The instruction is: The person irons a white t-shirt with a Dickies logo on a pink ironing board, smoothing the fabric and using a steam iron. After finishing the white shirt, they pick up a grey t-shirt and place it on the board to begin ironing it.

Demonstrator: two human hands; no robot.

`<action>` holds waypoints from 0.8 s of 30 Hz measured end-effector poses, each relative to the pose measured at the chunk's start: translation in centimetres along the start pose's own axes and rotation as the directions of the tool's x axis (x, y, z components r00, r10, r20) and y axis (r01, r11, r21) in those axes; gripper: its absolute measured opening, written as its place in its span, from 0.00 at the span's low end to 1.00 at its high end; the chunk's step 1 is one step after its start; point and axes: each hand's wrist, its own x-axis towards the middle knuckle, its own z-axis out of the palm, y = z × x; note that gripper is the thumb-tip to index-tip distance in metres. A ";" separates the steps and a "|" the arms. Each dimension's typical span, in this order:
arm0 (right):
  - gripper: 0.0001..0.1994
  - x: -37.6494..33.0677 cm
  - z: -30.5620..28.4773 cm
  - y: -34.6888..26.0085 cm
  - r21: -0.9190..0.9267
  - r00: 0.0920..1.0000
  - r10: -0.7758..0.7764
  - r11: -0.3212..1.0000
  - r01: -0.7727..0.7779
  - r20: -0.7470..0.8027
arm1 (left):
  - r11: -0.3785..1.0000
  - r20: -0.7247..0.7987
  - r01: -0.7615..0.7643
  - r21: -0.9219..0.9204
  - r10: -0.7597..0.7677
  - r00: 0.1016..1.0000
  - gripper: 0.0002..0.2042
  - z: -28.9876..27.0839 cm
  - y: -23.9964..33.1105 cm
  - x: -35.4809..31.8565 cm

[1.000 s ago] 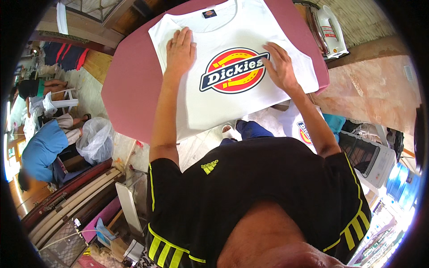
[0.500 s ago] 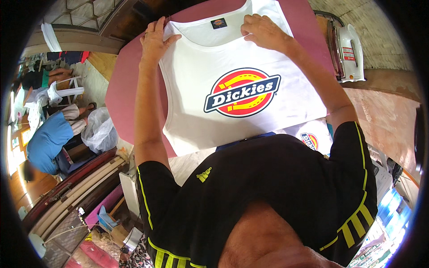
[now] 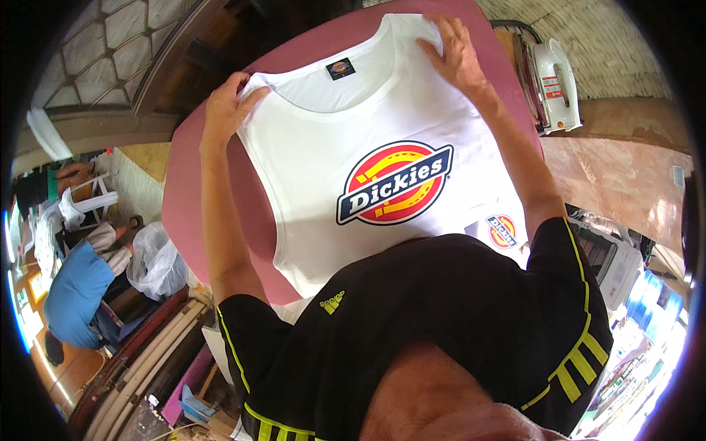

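Observation:
A white sleeveless tank top [image 3: 312,158] lies spread out, neck away from me, on a maroon padded board [image 3: 193,184]. On its front is a red round print [image 3: 397,184] with a yellow horseshoe and a dark blue banner. Inside the neck sits a small black label [image 3: 340,69]. My left hand [image 3: 226,110] is closed on the left shoulder strap, thumb on top. My right hand [image 3: 457,59] lies with fingers stretched along the outer edge of the right strap. Near my chest on the right, another white cloth [image 3: 507,229] shows a smaller matching print.
A white clothes iron [image 3: 557,84] stands right of the board. At the left are a person in a blue shirt [image 3: 77,290], a clear plastic bag [image 3: 156,261] and long poles [image 3: 151,360]. A wooden frame with a metal grille [image 3: 110,51] borders the far left.
My right hand has moved from the neckline side of the right strap to its outer edge, and its fingers have straightened. My left hand stays at the left strap. The whole view has shifted.

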 end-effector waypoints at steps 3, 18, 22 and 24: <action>0.24 0.7 2.2 4.9 -0.310 0.974 -0.223 0.930 0.199 -0.045 | 0.995 0.065 -0.019 -0.097 0.025 0.998 0.15 -0.5 -1.3 -0.1; 0.10 2.4 1.9 1.7 -0.221 0.992 -0.092 0.973 0.073 -0.081 | 1.000 0.024 0.013 0.012 -0.013 1.000 0.11 -0.5 -1.1 0.2; 0.12 -0.6 2.2 0.2 -0.119 0.962 -0.036 0.990 0.070 0.272 | 0.996 -0.022 -0.024 0.091 0.026 0.999 0.12 0.2 -1.2 0.0; 0.12 0.1 2.3 -0.4 -0.059 0.966 -0.005 0.998 0.021 0.259 | 0.989 -0.061 -0.038 0.146 0.047 0.997 0.13 -0.3 -0.8 -0.5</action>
